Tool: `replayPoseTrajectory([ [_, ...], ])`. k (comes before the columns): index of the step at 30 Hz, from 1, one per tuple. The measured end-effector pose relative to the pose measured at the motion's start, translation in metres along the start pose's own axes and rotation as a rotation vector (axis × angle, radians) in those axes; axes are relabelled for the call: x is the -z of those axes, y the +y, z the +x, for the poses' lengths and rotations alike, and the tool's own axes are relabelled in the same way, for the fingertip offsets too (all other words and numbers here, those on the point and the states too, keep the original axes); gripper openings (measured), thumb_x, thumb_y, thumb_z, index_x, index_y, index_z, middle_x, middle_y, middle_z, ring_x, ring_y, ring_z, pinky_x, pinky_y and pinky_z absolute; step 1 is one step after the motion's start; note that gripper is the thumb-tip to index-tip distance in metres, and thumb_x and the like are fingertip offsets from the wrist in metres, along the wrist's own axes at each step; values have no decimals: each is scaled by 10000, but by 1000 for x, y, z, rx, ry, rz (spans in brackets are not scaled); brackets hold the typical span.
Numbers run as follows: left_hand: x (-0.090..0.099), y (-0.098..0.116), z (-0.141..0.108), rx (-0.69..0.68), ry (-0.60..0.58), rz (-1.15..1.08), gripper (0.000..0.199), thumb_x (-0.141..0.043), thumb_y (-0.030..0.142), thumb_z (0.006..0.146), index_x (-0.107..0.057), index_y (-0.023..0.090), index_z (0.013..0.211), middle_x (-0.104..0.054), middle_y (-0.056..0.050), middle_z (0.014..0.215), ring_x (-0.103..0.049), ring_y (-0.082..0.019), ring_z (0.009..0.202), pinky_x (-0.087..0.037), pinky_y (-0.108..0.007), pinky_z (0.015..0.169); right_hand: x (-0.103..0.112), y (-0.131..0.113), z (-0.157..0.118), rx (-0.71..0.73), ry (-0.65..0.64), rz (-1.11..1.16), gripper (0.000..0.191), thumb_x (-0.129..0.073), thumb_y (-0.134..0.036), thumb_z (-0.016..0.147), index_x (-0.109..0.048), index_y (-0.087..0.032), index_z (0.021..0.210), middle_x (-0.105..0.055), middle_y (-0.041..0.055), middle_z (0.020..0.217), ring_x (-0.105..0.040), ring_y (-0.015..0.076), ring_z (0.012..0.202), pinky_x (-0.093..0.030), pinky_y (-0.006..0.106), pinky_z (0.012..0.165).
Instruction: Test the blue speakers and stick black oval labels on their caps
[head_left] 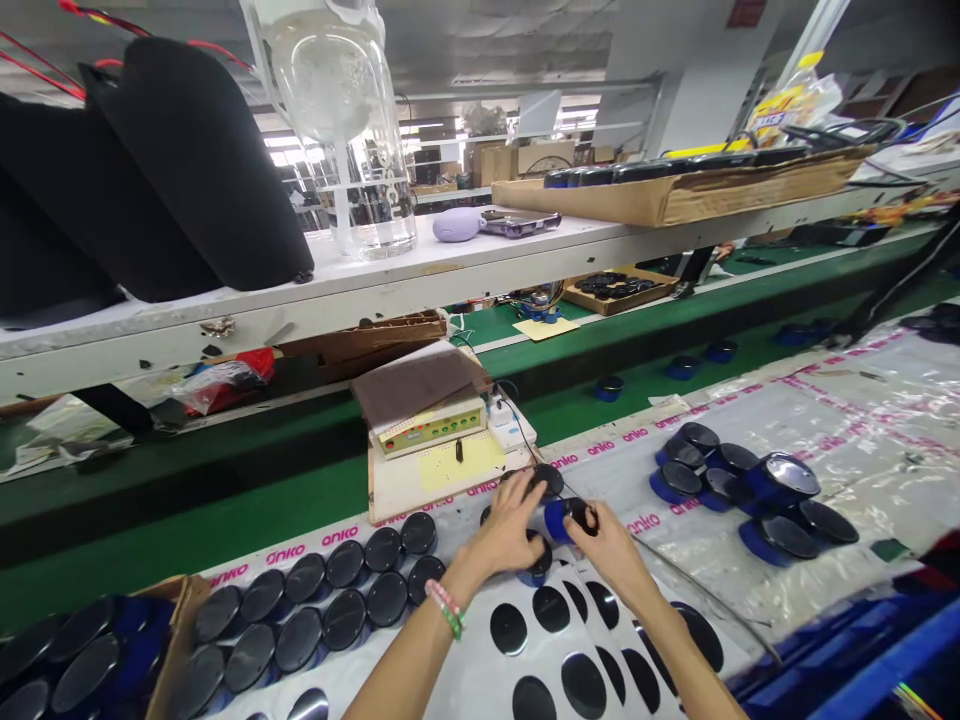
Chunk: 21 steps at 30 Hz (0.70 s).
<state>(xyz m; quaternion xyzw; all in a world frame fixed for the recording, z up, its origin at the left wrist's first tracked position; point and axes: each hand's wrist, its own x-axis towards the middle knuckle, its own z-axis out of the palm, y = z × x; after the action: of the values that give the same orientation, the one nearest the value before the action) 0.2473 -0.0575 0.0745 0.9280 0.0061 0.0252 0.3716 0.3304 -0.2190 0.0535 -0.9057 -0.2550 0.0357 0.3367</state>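
Sticker sheets (pixel 544 650) lay nearest, and at their twelve o'clock the right hand (pixel 611 550) pinched a jar (pixel 556 520) while the left hand (pixel 496 530), fingers spread, hold unclear, reached over neighbouring jars (pixel 536 573) that crowded bumping could topple.

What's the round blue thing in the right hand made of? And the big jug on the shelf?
The round blue thing is probably plastic: its side looks smooth and even, though painted metal could look alike. The jug could be glass or hard plastic: it's clear, with shiny streaks.

Bright light leaves glare on the plastic sheeting (pixel 877 425).
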Motion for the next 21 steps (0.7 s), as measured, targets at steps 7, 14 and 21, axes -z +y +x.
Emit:
replayPoseTrajectory([
  [7,13,41,-30,-25,139,-128,660,-639,317,758,-391,212,1360,-507,-81,1341,-478,-266,1196,-384,-429,1033,22,-45,-21,185,-39,267,229,-455,-403,809,-372,-228,686,-582,58,949,-545,164,757,-463,282,636],
  [14,21,45,-58,52,216,-103,620,-677,317,731,-456,214,1301,-602,-60,1214,-558,-266,1039,-467,-406,919,13,-68,-29,188,-80,300,215,-492,-408,804,-490,-215,896,-472,-19,689,-516,163,643,-447,282,592],
  [21,26,30,-71,124,274,-43,697,-720,294,683,-417,227,1307,-555,-60,1248,-521,-249,1122,-426,-369,987,6,-76,-25,213,-153,226,307,-468,-488,831,-476,-226,990,-512,-14,733,-562,171,688,-477,297,667],
])
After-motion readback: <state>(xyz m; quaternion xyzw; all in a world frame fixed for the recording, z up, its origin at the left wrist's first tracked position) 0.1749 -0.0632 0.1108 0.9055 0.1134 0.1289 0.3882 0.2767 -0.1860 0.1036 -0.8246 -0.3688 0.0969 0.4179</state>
